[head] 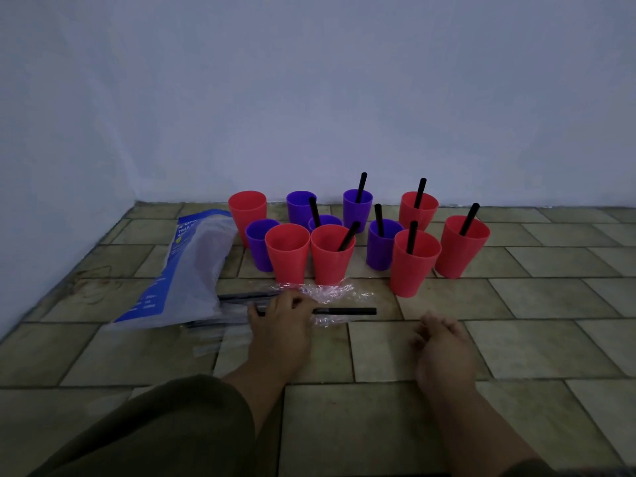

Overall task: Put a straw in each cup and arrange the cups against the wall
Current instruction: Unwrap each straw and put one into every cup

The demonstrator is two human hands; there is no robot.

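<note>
Gripping a black straw [344, 311] on the floor [516, 339], left hand [280, 318] curls round it; right hand [444, 342] hangs relaxed, empty. Red and purple cups [330, 256] cluster near the wall [309, 98]. Blue bag [192, 263] reads "TRAIL"; remainder illegible.

Clustered cups [330, 263] crowd the wall [309, 98]
Bare tiled floor [550, 304] lies open at right; the blue bag [192, 270] and crinkled wrap [330, 292] block left and front.

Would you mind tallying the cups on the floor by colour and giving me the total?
Red cups: 6
Purple cups: 5
Total: 11 cups
</note>
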